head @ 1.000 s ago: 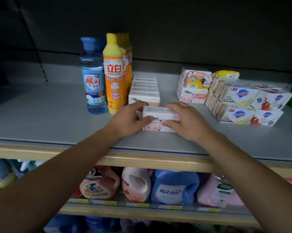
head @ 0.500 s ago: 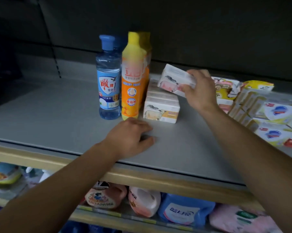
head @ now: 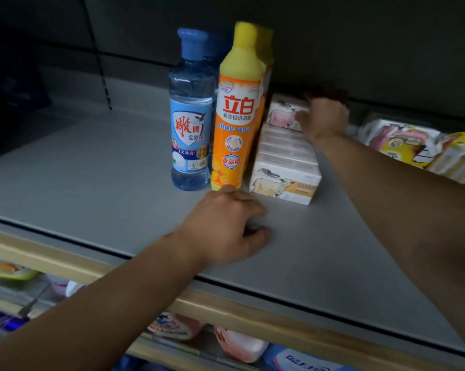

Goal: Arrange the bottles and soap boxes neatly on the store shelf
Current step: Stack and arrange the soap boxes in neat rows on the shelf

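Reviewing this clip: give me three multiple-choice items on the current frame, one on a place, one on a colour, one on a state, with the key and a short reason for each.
1. Where is the soap box that the right hand holds?
A. at the back, on top of the row of soap boxes
B. at the shelf's front edge
C. left of the blue bottle

2. What colour is the cap of the orange bottle?
A. blue
B. yellow
C. white

3. What is the left hand doing?
A. gripping the blue bottle
B. lifting a soap box
C. resting empty on the shelf

Key: 1 A, the box sits above the far end of the row, right of the orange bottle. 2 B, the cap is yellow above the orange label. 3 C, the hand lies on bare shelf in front of the bottles, holding nothing.
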The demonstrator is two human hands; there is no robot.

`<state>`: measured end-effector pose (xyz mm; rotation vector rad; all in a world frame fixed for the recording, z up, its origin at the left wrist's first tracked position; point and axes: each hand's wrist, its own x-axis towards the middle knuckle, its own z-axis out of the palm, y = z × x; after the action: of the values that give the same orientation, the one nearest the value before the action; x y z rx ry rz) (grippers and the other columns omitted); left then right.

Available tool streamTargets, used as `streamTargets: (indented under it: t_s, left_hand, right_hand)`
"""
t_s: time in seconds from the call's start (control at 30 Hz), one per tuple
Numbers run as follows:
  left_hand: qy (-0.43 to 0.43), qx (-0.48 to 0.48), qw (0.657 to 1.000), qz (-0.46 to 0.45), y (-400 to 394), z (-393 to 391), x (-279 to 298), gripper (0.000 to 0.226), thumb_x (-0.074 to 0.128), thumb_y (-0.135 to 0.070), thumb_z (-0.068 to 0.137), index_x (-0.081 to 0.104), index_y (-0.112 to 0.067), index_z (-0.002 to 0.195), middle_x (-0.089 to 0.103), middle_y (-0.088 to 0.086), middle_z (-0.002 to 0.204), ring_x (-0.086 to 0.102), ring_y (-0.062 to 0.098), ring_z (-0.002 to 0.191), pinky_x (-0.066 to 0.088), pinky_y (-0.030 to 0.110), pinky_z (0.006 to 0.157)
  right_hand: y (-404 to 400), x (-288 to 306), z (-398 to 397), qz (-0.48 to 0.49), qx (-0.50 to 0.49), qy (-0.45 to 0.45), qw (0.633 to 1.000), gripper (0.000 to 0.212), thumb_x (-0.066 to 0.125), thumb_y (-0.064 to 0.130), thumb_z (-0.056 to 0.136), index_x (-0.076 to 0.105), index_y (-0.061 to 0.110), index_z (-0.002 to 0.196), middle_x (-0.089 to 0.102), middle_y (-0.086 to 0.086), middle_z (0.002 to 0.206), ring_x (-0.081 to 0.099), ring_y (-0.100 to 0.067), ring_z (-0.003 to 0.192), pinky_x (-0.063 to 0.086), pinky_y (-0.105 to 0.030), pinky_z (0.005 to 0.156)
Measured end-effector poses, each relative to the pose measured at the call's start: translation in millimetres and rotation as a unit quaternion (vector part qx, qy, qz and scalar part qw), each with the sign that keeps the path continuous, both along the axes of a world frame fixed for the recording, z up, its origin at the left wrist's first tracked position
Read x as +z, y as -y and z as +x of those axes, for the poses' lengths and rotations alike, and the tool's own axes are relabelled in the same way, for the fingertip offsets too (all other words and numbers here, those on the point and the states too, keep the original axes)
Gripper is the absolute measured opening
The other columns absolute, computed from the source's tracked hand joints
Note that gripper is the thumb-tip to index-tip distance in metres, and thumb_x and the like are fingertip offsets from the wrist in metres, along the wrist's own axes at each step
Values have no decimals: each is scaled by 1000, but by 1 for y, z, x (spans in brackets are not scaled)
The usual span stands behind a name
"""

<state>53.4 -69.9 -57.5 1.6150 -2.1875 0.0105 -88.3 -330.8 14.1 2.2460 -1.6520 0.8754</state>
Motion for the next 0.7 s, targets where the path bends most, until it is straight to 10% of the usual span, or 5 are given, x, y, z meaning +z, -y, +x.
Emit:
streamTargets:
  t_s: [0.7]
  left_hand:
    - [-9, 6, 1000, -16, 3, 2, -5, 48, 58, -54, 86, 62, -28, 126, 60, -11, 126, 49, 16, 119, 42, 33, 99]
  right_hand:
    - [11, 4, 6, 30, 3, -64, 997, 34, 53, 31, 96, 61, 13, 124, 59, -19, 122, 54, -39, 113, 44, -38, 84]
